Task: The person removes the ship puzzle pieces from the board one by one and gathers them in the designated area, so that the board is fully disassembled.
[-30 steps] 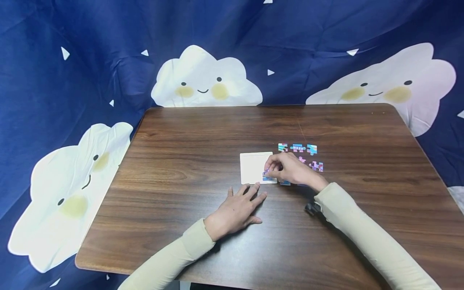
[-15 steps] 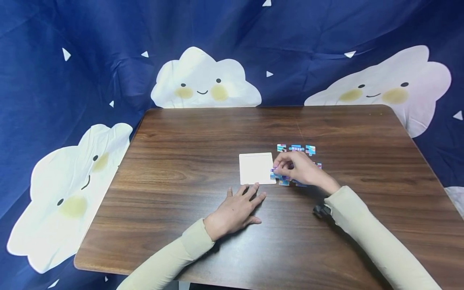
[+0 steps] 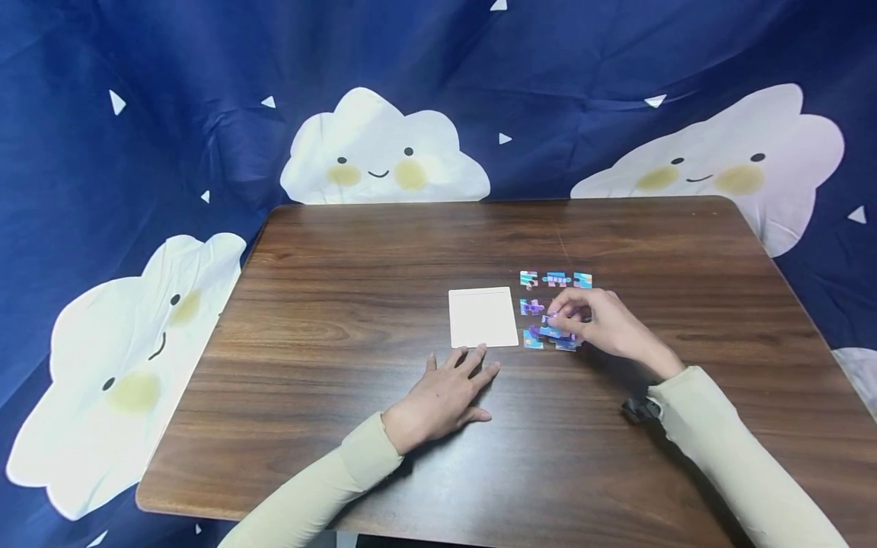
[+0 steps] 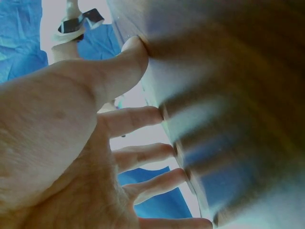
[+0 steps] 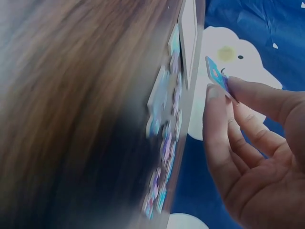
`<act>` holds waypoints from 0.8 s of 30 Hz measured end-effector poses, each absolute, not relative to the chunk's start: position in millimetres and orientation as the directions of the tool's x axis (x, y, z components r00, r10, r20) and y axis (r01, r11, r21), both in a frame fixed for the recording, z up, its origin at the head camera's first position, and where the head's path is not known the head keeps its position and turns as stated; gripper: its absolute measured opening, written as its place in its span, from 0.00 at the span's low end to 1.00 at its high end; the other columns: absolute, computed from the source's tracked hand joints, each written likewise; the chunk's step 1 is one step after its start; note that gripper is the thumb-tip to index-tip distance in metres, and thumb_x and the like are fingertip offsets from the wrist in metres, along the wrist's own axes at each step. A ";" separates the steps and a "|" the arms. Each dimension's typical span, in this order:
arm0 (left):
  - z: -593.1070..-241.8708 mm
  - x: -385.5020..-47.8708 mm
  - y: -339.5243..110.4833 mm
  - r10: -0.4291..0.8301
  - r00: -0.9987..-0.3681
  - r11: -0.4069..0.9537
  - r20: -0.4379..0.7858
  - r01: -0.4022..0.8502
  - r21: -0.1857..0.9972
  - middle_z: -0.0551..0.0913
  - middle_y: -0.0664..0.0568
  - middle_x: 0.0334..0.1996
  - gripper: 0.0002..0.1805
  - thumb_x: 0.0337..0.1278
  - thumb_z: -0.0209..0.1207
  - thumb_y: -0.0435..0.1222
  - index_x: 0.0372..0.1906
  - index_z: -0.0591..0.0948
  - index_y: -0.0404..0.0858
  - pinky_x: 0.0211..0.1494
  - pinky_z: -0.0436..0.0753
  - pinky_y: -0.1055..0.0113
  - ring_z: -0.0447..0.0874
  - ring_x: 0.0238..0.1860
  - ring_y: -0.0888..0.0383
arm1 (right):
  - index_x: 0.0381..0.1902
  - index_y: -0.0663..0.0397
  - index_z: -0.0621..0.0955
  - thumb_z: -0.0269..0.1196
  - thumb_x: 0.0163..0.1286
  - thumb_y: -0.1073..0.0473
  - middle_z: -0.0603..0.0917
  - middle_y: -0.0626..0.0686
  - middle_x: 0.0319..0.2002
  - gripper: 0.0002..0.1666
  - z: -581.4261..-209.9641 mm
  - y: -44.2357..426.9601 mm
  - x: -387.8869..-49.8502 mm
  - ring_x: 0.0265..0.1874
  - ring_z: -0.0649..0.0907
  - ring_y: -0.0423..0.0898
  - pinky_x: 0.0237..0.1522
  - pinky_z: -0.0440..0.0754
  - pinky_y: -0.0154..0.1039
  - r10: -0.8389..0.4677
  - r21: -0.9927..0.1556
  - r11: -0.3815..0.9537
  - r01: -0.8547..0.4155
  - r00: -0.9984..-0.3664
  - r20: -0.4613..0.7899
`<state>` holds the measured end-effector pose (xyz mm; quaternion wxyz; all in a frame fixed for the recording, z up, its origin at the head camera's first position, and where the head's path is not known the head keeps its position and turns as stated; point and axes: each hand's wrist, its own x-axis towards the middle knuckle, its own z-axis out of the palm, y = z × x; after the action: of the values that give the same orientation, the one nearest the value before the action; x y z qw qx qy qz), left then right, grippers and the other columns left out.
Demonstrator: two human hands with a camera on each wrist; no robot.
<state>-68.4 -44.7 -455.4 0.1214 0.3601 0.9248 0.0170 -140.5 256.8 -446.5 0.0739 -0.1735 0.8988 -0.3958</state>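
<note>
My right hand [image 3: 606,326] pinches a blue and purple jigsaw puzzle piece [image 5: 216,76] between thumb and fingertips. In the right wrist view that piece is tilted and held clear of the table. Seen from the head, it is over the lower rows of loose puzzle pieces, partly covering them. A white square puzzle board [image 3: 483,317] lies flat to their left, with nothing on it. Just below the board, my left hand [image 3: 438,399] rests on the tabletop, fingers spread and fairly straight. The left wrist view shows its fingertips [image 4: 155,114] touching the wood.
Loose pieces lie in rough rows right of the board, among them a top-row piece [image 3: 556,279] and a purple piece [image 3: 530,307]. My right hand hides some others. Beyond the brown wooden table [image 3: 342,259] hangs a blue curtain [image 3: 534,68] printed with clouds.
My right hand has moved right, carrying the pinched puzzle piece off the white board and over the loose pieces. My left hand has stayed in place.
</note>
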 end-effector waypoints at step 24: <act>-455.8 -67.8 -45.5 0.681 -0.707 0.731 -0.191 0.671 0.126 0.60 0.45 0.83 0.41 0.69 0.58 0.60 0.81 0.65 0.49 0.68 0.77 0.30 0.63 0.79 0.44 | 0.50 0.61 0.85 0.66 0.73 0.66 0.88 0.57 0.37 0.10 -448.2 305.6 -119.0 0.29 0.85 0.42 0.29 0.88 0.38 -0.252 -0.698 0.711 -0.084 -0.957 -0.142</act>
<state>-67.8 -45.5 -455.8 0.1126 0.3660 0.9235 0.0237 -119.0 305.6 -448.2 0.1138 -0.0914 0.9179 -0.3690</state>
